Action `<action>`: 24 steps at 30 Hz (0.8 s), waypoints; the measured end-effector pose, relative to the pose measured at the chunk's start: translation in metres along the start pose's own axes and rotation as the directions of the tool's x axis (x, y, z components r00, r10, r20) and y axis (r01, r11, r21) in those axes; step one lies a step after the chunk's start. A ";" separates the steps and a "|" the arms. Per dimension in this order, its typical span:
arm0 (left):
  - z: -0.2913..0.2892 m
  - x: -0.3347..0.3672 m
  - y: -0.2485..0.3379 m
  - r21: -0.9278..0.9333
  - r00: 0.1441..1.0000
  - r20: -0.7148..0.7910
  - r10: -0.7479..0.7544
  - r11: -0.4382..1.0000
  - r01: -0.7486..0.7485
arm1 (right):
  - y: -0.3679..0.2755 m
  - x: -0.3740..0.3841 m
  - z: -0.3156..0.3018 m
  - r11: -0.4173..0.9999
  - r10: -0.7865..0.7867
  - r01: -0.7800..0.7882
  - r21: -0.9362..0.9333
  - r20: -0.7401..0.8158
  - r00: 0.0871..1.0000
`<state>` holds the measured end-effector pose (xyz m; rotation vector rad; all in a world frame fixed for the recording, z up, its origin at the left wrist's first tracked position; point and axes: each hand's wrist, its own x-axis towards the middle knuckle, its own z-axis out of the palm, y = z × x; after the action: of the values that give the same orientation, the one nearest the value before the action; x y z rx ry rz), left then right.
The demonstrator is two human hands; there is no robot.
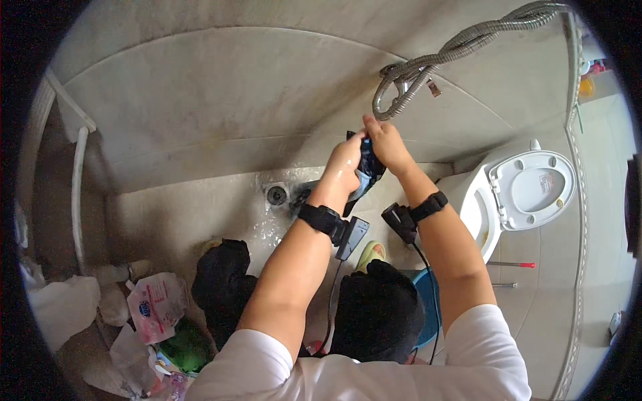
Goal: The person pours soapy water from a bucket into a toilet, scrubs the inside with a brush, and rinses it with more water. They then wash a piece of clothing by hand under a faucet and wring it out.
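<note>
Left grip (344, 160), right grip (388, 145) clasp dark material (370, 164); drain (275, 195) nearby.

It's a bathroom: toilet (518, 194) at three o'clock, shower hose (461, 43) between one and two, floor drain (275, 195) at nine!

Dark item (371, 162): wet gloss, material unclear. Shower hose (498, 28): ribbed metal, shiny. Toilet lid (535, 190): smooth, glossy plastic. Basin (428, 304): smooth plastic. Package (157, 306): crinkled, glossy plastic film. Trousers (378, 311): matt cloth. Sleeve (257, 364): matt cloth. Wrist strap (319, 220): matt, cloth-like. Wall (234, 87): smooth tile, dull sheen. Floor (251, 217): wet, glossy patches.
</note>
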<state>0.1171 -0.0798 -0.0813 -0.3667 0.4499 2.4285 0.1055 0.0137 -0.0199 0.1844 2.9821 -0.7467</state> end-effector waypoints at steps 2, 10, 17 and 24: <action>0.007 -0.003 0.014 -0.050 0.995 0.074 -0.066 0.996 0.070 | 0.016 -0.005 -0.010 0.713 0.087 -0.222 0.665 0.230 0.969; 0.003 -0.005 0.023 0.306 0.915 0.091 0.393 0.863 -0.402 | 0.004 -0.025 -0.042 0.451 0.008 -0.278 0.848 0.307 0.952; -0.014 -0.027 0.018 0.822 0.862 0.453 0.227 0.269 -0.502 | 0.002 -0.023 -0.032 0.028 -0.029 -0.363 0.931 0.364 0.931; -0.017 -0.008 0.008 -0.068 0.957 0.252 0.146 0.989 -0.133 | 0.019 -0.020 0.024 0.868 -0.045 0.299 0.395 -0.538 0.842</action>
<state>0.1208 -0.0974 -0.0920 -0.0387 0.3099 2.5831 0.1289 0.0167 -0.0483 0.1440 3.2627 -1.6922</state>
